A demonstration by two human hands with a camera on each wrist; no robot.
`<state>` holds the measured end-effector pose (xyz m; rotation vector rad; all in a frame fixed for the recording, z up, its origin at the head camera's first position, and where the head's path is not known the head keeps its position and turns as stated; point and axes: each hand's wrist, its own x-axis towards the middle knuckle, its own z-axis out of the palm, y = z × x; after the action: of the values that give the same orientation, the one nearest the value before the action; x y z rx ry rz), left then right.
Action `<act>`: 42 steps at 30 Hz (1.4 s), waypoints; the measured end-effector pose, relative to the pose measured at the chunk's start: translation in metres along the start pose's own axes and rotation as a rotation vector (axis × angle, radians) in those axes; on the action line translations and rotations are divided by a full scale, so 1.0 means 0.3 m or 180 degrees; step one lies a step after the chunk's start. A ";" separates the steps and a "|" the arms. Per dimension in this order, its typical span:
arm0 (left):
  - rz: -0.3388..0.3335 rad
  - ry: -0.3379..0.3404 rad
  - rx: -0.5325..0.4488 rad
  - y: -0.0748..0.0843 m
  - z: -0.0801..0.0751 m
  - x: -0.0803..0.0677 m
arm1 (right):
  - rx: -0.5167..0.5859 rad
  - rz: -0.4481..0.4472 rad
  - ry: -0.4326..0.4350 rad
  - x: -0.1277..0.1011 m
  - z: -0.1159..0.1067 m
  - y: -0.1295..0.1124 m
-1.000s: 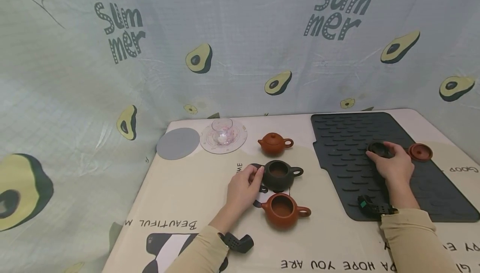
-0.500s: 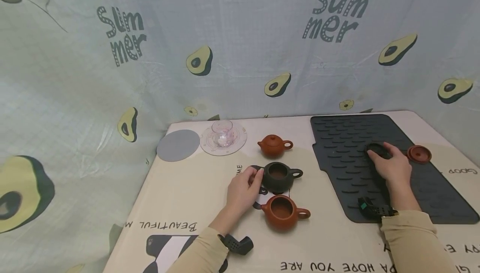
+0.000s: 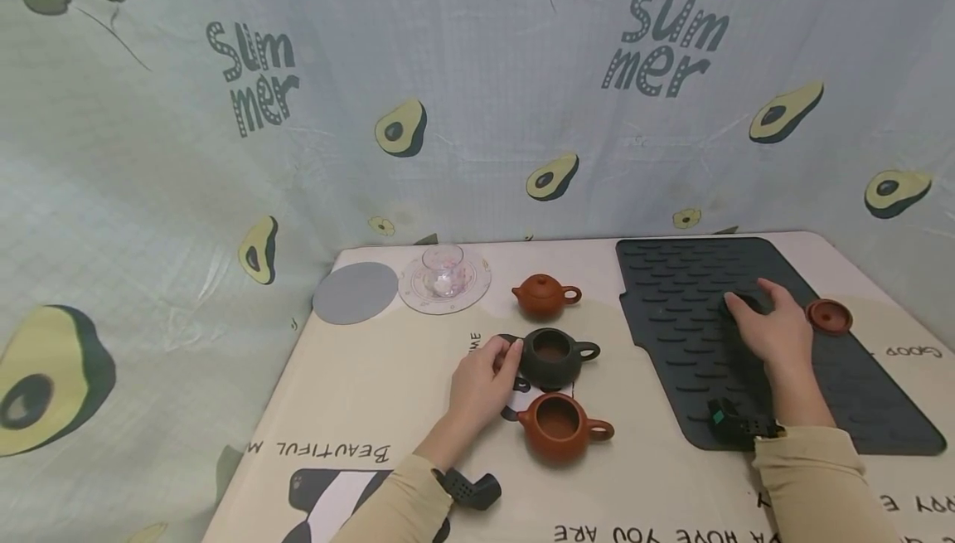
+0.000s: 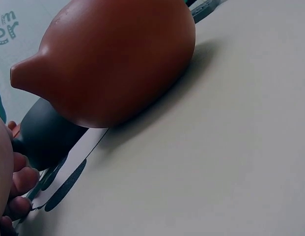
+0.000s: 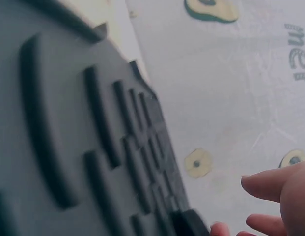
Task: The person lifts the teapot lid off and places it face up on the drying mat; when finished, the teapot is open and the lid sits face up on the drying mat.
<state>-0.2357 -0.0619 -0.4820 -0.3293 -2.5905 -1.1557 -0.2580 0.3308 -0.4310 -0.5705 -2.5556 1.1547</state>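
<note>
My left hand (image 3: 481,381) pinches the spout side of a dark, lidless teapot (image 3: 552,370) standing on the table; its curled fingertips also show beside that pot in the left wrist view. Just in front stands a reddish-brown teapot (image 3: 555,442), lidless too, which fills the top of the left wrist view. Over the black ridged mat (image 3: 671,278), my right hand (image 3: 779,336) has its thumb and fingers spread apart around a dark lid (image 3: 748,303). The right wrist view shows the thumb lifted away from the lid, which lies on the mat and is partly hidden.
A reddish-brown lid (image 3: 830,317) lies at the mat's right edge. Behind the dark pot is a small lidded teapot (image 3: 540,298). Back left, a clear glass cup (image 3: 443,271) stands on a patterned coaster (image 3: 412,293), beside a grey round mat (image 3: 355,293).
My right hand has lowered the dark lid onto the mat and loosened its fingers from it. The left hand keeps its hold on the dark teapot. The head view has tilted up slightly.
</note>
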 end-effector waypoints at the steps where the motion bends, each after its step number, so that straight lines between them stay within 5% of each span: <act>1: 0.0000 0.0001 -0.0006 0.000 0.000 0.001 | 0.0026 -0.0024 0.0023 -0.002 -0.001 -0.011; 15: 0.0027 -0.0029 -0.0030 -0.013 -0.001 0.016 | 0.0519 -0.0371 -0.0152 -0.064 0.016 -0.135; 31: -0.0156 0.0035 -0.0269 -0.003 0.009 0.006 | 0.0282 -0.1041 -0.0441 -0.122 0.064 -0.218; 37: -0.0232 -0.0093 -0.0323 0.018 -0.014 0.046 | 0.0162 -0.1338 -0.0624 -0.149 0.076 -0.273; 42: -0.0191 -0.0163 -0.0440 -0.023 -0.039 0.090 | -0.0161 -0.1848 -0.0660 -0.166 0.117 -0.336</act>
<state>-0.2612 -0.0726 -0.4699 -0.3162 -2.5864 -1.3681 -0.2521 0.2244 -0.3811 0.2922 -2.6486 0.9728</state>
